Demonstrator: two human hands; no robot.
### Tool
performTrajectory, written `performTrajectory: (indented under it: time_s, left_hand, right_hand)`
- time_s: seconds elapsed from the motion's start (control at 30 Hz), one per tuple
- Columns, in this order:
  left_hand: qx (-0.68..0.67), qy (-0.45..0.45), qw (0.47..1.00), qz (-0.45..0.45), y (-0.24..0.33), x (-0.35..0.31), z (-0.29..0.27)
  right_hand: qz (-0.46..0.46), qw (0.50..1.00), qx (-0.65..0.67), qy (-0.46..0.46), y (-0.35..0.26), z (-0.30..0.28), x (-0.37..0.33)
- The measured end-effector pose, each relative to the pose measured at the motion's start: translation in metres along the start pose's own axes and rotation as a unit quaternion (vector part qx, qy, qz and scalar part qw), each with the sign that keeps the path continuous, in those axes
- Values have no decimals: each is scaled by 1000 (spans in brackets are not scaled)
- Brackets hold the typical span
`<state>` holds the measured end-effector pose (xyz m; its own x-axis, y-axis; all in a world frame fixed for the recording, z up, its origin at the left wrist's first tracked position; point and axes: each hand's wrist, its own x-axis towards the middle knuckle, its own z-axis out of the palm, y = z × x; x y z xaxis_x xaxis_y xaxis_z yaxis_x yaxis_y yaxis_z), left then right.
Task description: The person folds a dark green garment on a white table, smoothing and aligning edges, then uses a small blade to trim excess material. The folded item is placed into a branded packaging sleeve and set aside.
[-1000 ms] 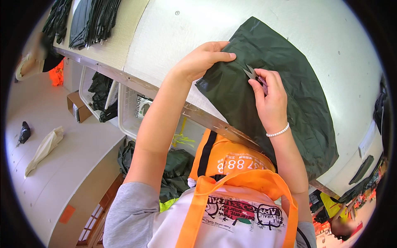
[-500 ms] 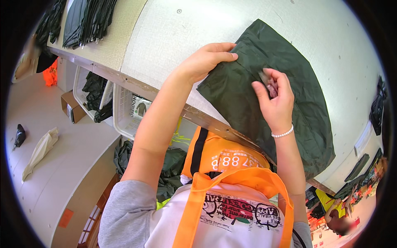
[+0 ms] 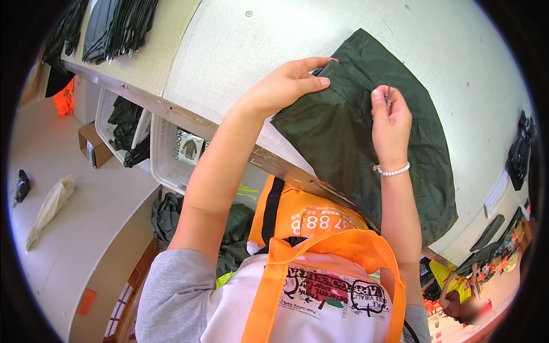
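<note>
A dark green piece of thin, shiny cloth (image 3: 349,131) lies folded on the pale tabletop (image 3: 229,63), with its lower side reaching the table's near edge. At the cloth's upper left edge, my left hand (image 3: 289,86) pinches a fold between thumb and fingers. My right hand (image 3: 392,128), a beaded bracelet (image 3: 392,170) at its wrist, is closed above the middle of the cloth. Its thumb and fingertips press together around something small and partly shiny, too hidden to name.
Dark folded pieces (image 3: 120,28) are stacked at the table's far left. White plastic baskets (image 3: 166,148) with dark cloth and a packet stand below the edge, near a cardboard box (image 3: 94,144). A black bundle (image 3: 519,151) lies far right; another person (image 3: 457,291) is at lower right.
My right hand has moved up and slightly right, its thumb and fingers now closed together. My left hand has shifted slightly along the cloth's edge, where a fold now stands up.
</note>
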<state>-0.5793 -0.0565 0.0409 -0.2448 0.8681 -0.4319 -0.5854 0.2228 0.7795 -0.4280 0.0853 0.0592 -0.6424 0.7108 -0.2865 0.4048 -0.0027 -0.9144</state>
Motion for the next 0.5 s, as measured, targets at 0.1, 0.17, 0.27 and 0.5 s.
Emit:
performTrajectory:
  time_s: [0.1, 0.17, 0.27, 0.5]
  left_hand:
    - [28, -22, 999, -2, 2, -4, -6]
    - [25, -41, 999, 14, 4, -6, -6]
    - [65, -26, 997, 25, 2, -6, -7]
    - [53, -36, 998, 23, 2, -13, -6]
  right_hand:
    - [-78, 995, -51, -34, -6, 1, -1]
    - [-145, 982, -90, -77, -17, 7, -3]
    - [-196, 966, -138, -95, -24, 19, -6]
    - [-107, 988, -104, -48, -17, 18, -2]
